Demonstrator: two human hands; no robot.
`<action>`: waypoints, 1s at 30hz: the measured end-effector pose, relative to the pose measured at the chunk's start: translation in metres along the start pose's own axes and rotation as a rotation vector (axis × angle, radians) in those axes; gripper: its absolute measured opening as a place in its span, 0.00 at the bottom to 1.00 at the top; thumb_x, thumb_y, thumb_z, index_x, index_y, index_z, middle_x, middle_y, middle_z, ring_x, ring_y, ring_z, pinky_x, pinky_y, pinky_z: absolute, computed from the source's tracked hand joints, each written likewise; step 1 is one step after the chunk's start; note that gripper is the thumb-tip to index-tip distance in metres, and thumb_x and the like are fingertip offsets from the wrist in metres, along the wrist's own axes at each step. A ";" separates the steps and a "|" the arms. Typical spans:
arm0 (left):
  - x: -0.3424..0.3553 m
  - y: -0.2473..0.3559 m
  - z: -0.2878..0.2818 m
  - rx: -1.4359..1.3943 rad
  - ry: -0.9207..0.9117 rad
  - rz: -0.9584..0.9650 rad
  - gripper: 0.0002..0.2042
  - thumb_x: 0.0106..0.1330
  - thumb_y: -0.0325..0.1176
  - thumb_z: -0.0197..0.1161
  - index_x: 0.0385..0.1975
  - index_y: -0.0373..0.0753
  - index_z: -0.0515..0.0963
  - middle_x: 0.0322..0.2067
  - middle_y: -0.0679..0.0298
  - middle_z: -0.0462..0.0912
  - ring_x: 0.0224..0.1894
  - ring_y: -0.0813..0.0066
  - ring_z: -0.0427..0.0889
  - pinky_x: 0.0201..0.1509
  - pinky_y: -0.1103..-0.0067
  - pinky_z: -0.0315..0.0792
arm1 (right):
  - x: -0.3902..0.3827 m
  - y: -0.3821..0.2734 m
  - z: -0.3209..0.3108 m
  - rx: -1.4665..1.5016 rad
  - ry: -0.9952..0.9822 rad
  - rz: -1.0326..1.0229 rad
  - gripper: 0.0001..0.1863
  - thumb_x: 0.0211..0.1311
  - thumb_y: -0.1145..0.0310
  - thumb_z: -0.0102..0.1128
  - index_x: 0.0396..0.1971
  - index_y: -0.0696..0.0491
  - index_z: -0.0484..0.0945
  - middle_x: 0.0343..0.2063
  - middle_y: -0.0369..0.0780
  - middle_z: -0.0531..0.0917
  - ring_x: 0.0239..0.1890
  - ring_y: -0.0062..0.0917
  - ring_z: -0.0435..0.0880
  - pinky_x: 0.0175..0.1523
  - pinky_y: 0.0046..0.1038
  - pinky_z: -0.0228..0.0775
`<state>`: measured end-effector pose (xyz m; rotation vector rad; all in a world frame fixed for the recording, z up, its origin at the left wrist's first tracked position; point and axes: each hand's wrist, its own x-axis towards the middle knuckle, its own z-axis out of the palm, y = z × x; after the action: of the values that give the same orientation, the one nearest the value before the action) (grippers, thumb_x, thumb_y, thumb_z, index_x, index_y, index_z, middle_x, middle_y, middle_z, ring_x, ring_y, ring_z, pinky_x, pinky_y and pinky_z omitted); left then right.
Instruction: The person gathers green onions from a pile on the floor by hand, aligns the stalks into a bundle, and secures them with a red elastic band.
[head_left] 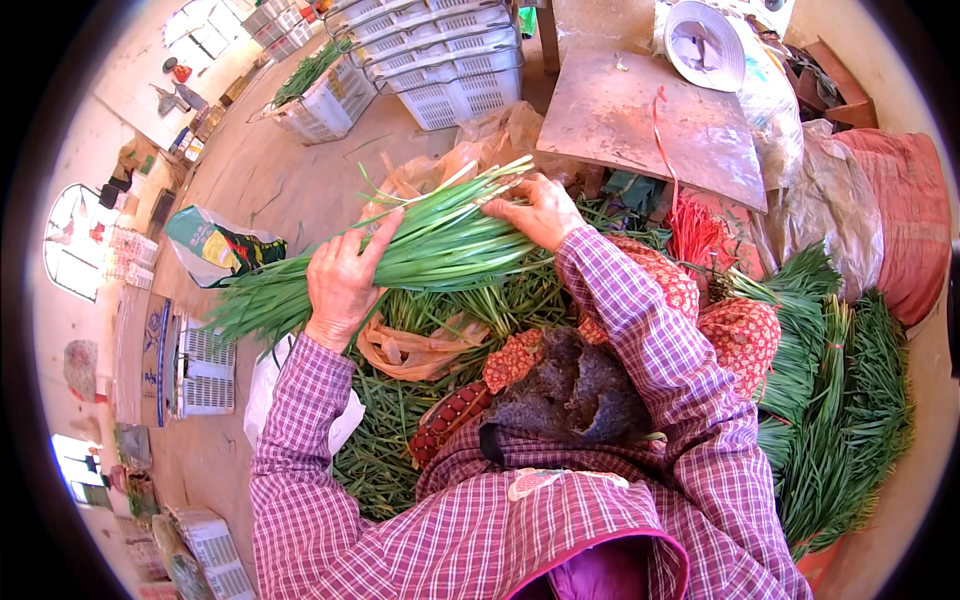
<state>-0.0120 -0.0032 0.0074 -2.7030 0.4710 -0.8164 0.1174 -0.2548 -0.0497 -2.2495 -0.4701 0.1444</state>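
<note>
A thick bunch of garlic chives (440, 245) lies slantwise between my two hands, pale stem ends up to the right, green leaf tips down to the left. My left hand (345, 278) is closed round its leafy part, one finger laid along the top. At the stem end my right hand (542, 212) grips the bunch, its fingertips partly hidden behind the stems. Beneath, loose chives (375, 430) are heaped over my lap and the floor, with an orange plastic bag (415, 348) among them. Red ties (695, 232) hang in a cluster right of my right hand.
Tied chive bundles (830, 400) are stacked at my right. A low board (660, 125) bears a white hat (704, 45). Stacked white crates (455, 90) stand ahead, beside a crate (325, 105) holding chives. A printed bag (222, 246) lies on the floor at left.
</note>
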 end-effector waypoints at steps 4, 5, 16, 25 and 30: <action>-0.001 0.000 0.003 -0.028 -0.018 0.009 0.39 0.47 0.27 0.66 0.65 0.59 0.68 0.30 0.63 0.75 0.32 0.65 0.78 0.36 0.70 0.72 | 0.004 0.014 0.009 0.302 -0.061 0.012 0.24 0.53 0.45 0.61 0.43 0.46 0.85 0.49 0.43 0.79 0.54 0.36 0.76 0.60 0.39 0.66; -0.003 -0.001 0.003 -0.029 -0.025 0.008 0.40 0.46 0.25 0.65 0.65 0.59 0.68 0.30 0.63 0.75 0.32 0.65 0.78 0.36 0.70 0.72 | 0.002 0.011 0.011 0.238 0.045 -0.023 0.23 0.53 0.46 0.61 0.42 0.46 0.85 0.48 0.43 0.79 0.53 0.36 0.76 0.60 0.39 0.66; -0.013 -0.006 0.008 -0.051 -0.013 -0.006 0.39 0.47 0.24 0.63 0.65 0.59 0.68 0.30 0.63 0.75 0.32 0.65 0.78 0.37 0.70 0.72 | -0.003 0.053 -0.028 -0.505 0.454 -0.013 0.08 0.56 0.64 0.58 0.33 0.48 0.82 0.33 0.37 0.81 0.41 0.27 0.81 0.57 0.41 0.65; -0.019 -0.013 0.011 0.000 -0.053 -0.007 0.38 0.49 0.29 0.66 0.65 0.60 0.68 0.30 0.63 0.75 0.32 0.65 0.78 0.36 0.70 0.71 | -0.017 0.024 -0.043 -0.405 0.373 -0.221 0.14 0.55 0.57 0.68 0.40 0.44 0.81 0.40 0.38 0.79 0.48 0.31 0.78 0.55 0.38 0.69; -0.007 -0.004 0.009 -0.010 -0.053 0.035 0.40 0.46 0.23 0.64 0.65 0.60 0.68 0.30 0.62 0.75 0.31 0.65 0.77 0.35 0.70 0.71 | -0.026 -0.016 -0.016 -0.241 0.311 -0.635 0.11 0.54 0.59 0.68 0.34 0.47 0.81 0.28 0.38 0.74 0.39 0.33 0.78 0.44 0.36 0.72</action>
<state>-0.0115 0.0048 -0.0018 -2.7099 0.5097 -0.7326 0.0932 -0.2666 -0.0281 -2.1801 -1.0388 -0.6054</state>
